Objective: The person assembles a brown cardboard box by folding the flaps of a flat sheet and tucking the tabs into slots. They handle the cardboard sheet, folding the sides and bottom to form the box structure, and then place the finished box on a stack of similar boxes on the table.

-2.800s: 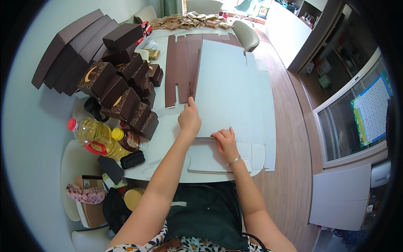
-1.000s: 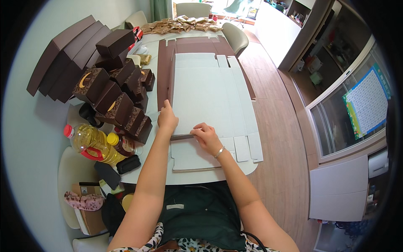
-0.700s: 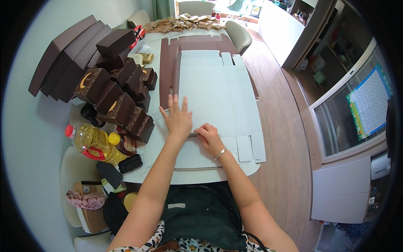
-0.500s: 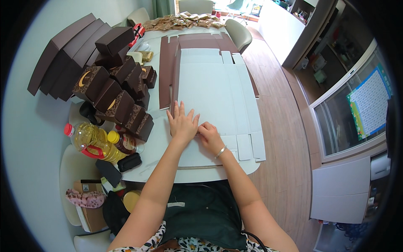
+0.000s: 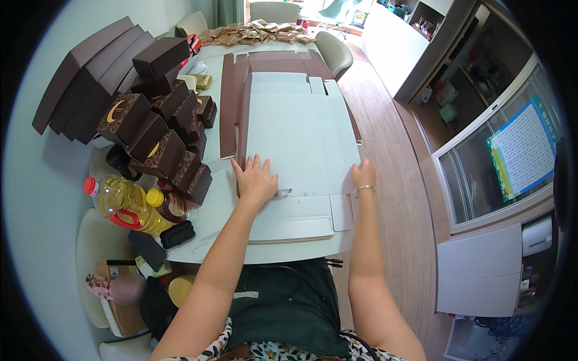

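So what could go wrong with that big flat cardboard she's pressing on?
The flat white cardboard sheet overhangs the table's near edge, so it might slide off. The left hand presses flat while the right hand sits at the sheet's far edge, so a fold could go crooked. The brown boxes are stacked close by and could topple.

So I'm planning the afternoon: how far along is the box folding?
Done: a pile of made-up brown boxes stands at the table's left. In hand: one large flat white card blank lies unfolded; the left hand presses flat on its near part, the right hand rests at its right edge. Left: no panel is raised yet, and more flat brown card lies beneath.
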